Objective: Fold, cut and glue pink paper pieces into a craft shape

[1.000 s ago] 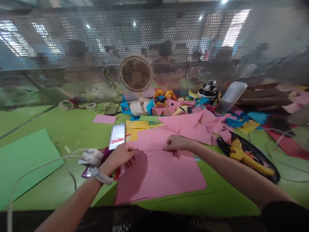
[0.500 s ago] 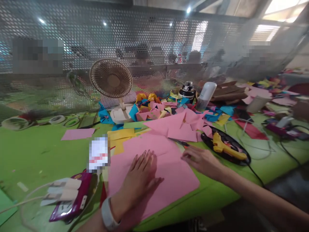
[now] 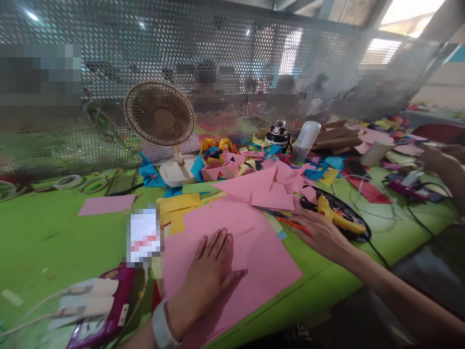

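Note:
My left hand lies flat with fingers spread on a large sheet of pink paper, a grey band round its wrist. Beyond the sheet's right edge, my right hand reaches over the orange-handled scissors, its fingers stretched out beside the handle; I cannot tell whether they touch it. The scissors' dark blades point left, against the folded pink paper. Near the knuckles of my right hand, a yellow glue gun rests on a black tray.
A fan stands behind, beside a heap of coloured paper scraps and a bottle. Left are a phone-like screen and a purple power strip with cables. Another person's hand shows at far right.
My right hand has moved off the pink sheet's right edge to the scissors, whose orange handle now shows. My left hand stays in place. Another person's hand has come into view at right.

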Available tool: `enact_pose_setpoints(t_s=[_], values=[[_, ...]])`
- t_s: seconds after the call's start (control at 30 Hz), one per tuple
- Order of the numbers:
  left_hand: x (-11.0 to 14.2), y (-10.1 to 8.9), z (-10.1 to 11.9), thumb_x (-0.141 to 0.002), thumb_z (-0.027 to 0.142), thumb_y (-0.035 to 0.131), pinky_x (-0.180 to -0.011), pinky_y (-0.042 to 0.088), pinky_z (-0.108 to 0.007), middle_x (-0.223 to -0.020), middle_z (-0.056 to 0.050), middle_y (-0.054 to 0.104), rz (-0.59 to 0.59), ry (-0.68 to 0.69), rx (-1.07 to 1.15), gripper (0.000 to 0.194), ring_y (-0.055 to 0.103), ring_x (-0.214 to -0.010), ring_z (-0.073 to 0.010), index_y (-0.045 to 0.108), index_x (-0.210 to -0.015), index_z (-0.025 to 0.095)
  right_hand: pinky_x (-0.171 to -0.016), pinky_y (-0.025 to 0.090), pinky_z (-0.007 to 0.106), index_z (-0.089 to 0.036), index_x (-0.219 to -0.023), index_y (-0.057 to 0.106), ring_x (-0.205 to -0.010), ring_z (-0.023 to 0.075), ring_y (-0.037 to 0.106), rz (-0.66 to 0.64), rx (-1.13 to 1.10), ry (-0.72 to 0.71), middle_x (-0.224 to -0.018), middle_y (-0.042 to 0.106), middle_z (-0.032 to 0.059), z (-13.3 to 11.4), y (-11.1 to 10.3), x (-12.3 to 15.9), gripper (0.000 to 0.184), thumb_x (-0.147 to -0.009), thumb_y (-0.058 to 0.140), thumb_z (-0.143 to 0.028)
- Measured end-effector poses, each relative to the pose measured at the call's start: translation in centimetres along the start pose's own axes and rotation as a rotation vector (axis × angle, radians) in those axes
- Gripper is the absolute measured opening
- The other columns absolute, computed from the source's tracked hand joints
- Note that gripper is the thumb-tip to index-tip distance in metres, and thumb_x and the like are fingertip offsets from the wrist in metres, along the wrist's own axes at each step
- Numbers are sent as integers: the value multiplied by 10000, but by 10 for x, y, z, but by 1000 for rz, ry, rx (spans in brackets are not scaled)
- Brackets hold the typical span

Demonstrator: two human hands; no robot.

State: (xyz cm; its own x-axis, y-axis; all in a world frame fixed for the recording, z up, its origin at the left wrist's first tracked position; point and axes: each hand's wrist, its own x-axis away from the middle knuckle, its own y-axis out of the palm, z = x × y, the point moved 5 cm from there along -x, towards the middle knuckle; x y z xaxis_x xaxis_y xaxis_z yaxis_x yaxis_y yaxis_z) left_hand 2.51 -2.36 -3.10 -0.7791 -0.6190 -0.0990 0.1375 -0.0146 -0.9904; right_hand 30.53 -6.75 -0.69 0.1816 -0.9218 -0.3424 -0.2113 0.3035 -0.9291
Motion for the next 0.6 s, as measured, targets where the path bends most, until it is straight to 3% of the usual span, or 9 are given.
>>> enact_pose_setpoints(t_s=[0.2, 0.6], values=[[0, -1, 1, -854, 637, 312, -1083, 213, -497, -1463, -136, 266, 31, 1, 20, 735, 229, -1348, -286, 279, -1406, 151, -910, 459, 382, -217, -1026, 609, -1033, 224, 579, 52, -5, 88, -1082, 633, 76, 9, -17, 6, 258, -895, 405, -305], [0, 0, -5, -861, 634, 298, -1092, 195, -473, -1470, -122, 255, 49, -76, 4, 752, 220, -1352, -276, 277, -1407, 117, -873, 463, 382, -194, -1107, 581, -1013, 231, 580, -97, 33, 58, -1110, 617, 84, 11, 17, -6, 307, -837, 440, -230]])
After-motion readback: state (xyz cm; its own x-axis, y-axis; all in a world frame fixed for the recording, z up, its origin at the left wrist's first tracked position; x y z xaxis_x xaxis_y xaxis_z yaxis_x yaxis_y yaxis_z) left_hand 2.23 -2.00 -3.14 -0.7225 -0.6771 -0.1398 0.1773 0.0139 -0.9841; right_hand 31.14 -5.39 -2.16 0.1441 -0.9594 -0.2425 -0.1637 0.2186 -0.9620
